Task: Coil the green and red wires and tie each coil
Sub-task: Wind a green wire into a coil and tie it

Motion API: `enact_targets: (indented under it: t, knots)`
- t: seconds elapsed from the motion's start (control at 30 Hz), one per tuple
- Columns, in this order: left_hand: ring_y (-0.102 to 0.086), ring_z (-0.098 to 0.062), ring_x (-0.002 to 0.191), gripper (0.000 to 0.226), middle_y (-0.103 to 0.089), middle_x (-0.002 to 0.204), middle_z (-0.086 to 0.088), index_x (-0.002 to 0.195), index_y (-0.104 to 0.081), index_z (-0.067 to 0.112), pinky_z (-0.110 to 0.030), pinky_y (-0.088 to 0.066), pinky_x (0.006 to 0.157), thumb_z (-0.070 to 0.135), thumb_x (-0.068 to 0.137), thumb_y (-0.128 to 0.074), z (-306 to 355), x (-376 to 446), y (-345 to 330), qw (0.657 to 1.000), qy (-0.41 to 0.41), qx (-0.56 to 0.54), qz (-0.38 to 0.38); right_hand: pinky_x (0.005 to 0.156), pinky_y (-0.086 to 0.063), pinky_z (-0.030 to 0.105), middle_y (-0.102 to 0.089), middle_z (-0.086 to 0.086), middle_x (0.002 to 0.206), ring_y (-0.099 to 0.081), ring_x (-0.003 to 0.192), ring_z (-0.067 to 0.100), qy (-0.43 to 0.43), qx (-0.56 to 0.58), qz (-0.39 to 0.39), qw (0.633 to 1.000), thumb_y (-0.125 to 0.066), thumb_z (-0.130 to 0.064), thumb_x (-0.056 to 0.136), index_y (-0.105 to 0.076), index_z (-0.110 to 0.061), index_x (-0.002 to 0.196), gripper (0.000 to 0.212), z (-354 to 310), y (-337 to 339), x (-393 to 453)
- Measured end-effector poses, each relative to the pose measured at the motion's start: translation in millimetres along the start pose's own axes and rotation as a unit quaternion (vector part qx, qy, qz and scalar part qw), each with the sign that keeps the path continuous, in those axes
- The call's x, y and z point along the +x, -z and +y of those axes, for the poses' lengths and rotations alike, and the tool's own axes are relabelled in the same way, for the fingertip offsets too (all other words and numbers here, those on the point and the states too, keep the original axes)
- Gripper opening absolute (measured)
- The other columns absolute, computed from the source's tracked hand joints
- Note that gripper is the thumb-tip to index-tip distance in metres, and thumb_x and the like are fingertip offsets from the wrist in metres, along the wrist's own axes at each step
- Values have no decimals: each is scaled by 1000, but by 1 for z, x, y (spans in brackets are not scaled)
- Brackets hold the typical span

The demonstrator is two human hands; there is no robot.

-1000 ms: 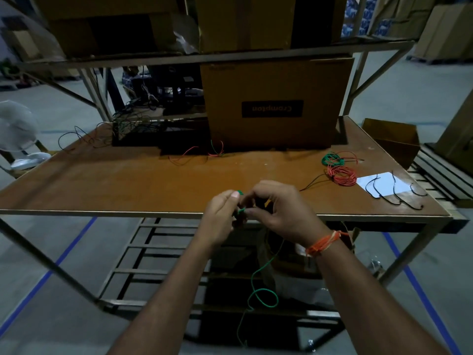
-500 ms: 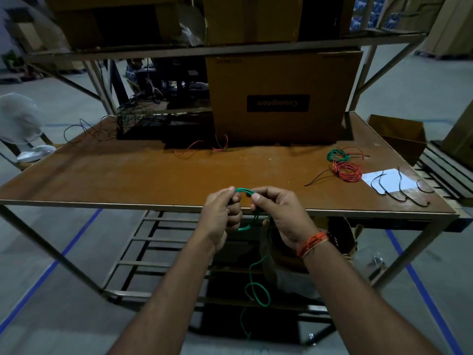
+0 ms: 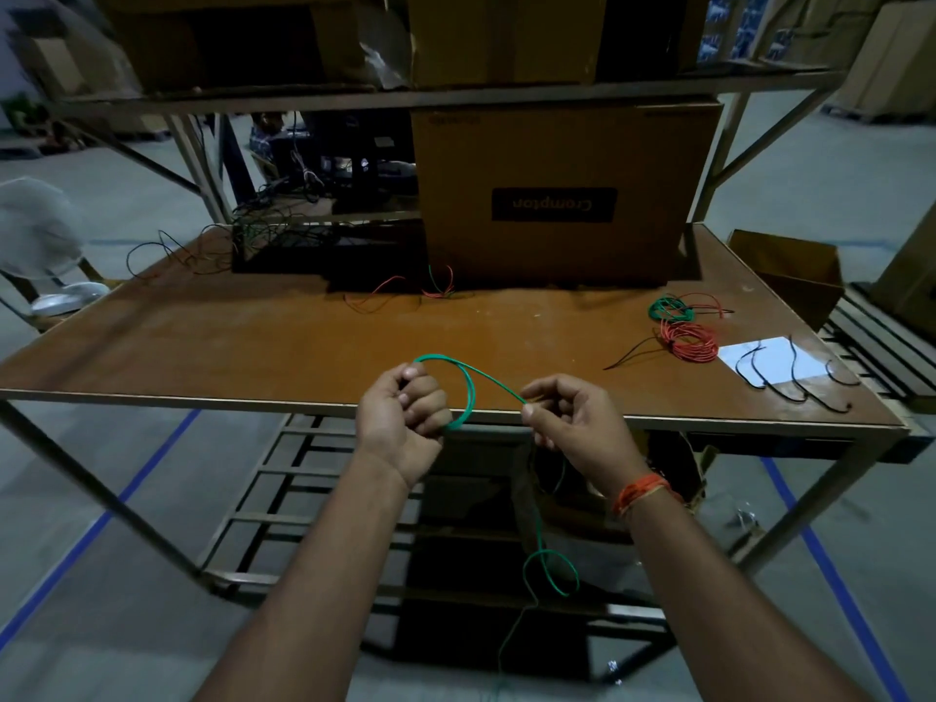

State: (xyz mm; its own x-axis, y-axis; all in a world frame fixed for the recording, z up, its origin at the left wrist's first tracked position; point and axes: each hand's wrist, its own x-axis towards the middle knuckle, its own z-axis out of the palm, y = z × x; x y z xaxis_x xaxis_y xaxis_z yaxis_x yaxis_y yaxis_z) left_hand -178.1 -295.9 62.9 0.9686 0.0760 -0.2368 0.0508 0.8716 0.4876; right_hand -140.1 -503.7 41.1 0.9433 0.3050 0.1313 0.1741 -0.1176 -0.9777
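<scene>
- left hand fingers closed around a small loop of green wire at the counter front edge
- right hand fingers pinch the same wire; slack hangs below

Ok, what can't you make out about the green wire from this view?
Head view only:
- Green wire: free end runs off the bottom edge, length unknown.
- Wire inside the left hand: fingers hide the grip.
- Stretch behind the right hand: hidden by palm.
- Ties on the finished coils: too small.

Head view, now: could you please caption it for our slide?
Left hand holds a green wire loop; right hand feeds the strand.
</scene>
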Motion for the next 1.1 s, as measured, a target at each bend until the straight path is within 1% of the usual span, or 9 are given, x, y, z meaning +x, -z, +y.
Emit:
enact_targets:
  t: [0.1, 0.17, 0.27, 0.37, 0.57, 0.7, 0.9, 1.0, 1.1]
  knots:
    - [-20, -5, 37, 35, -25, 49, 8, 68, -44, 23, -20, -12, 39, 20, 103, -36, 10, 4, 3, 999, -26, -33, 16, 57, -49, 22, -64, 4, 76, -60, 64, 13, -16, -11, 38, 999, -71, -3, 88, -67, -13, 94, 11, 14, 4, -3]
    - [-22, -5, 37, 34, -27, 49, 9, 70, -44, 22, -20, -14, 39, 20, 103, -37, 12, 7, 2, 998, -41, -38, 26, 63, -50, 22, -68, -3, 79, -63, 72, 11, 0, -99, 69, 993, -73, -12, 88, -69, -20, 87, 9, 18, 2, -4]
    - [-26, -4, 40, 34, -33, 51, 10, 72, -47, 21, -19, -20, 38, 20, 105, -38, 9, 10, 1, 996, -62, -50, 36, 66, -44, 8, -68, -11, 83, -61, 80, -1, 36, -251, 61, 966, -75, -20, 87, -69, -25, 84, 7, 14, -3, -5]
    - [-28, -3, 40, 34, -35, 51, 10, 74, -47, 20, -18, -22, 38, 19, 106, -36, 14, 13, 4, 992, -85, -83, 37, 63, -39, 0, -67, -15, 82, -60, 78, -4, 53, -285, 48, 956, -76, -21, 87, -69, -28, 87, 10, 15, -3, -7]
    - [-30, -3, 39, 34, -37, 51, 11, 76, -45, 20, -18, -24, 37, 19, 107, -33, 24, 17, 8, 989, -126, -56, 59, 61, -54, 23, -66, -12, 72, -67, 65, 6, 79, -226, 133, 962, -73, -21, 90, -69, -23, 90, 4, 21, -6, -11]
    - [-32, -5, 42, 33, -38, 53, 10, 78, -45, 20, -18, -25, 40, 23, 109, -35, 12, 14, 7, 985, -139, 56, 82, 64, -48, 30, -69, -1, 77, -64, 75, 18, 121, -336, 128, 925, -73, -24, 89, -70, -16, 82, 10, 17, -12, -7]
    - [-67, -19, 66, 32, -66, 67, -2, 87, -50, 15, -26, -52, 60, 28, 110, -33, -5, 7, 8, 935, -184, 296, 59, 79, -52, 33, -73, -4, 94, -64, 91, 16, 105, -443, -129, 881, -63, -34, 96, -74, -23, 96, 16, -23, -27, -6]
    - [-71, -24, 71, 34, -73, 73, -8, 88, -52, 11, -33, -57, 65, 26, 110, -31, -13, 4, 3, 888, -190, 419, 27, 74, -49, 30, -66, -10, 86, -60, 84, 10, 166, -360, -110, 911, -67, -31, 94, -75, -22, 94, 12, -31, -30, -8]
    - [-59, -17, 62, 35, -63, 67, 0, 80, -52, 12, -32, -49, 58, 29, 107, -39, -18, 3, 5, 847, -191, 496, -6, 69, -46, 20, -62, -14, 82, -57, 80, 4, 202, -329, -77, 919, -71, -27, 91, -73, -21, 90, 6, -38, -25, -5]
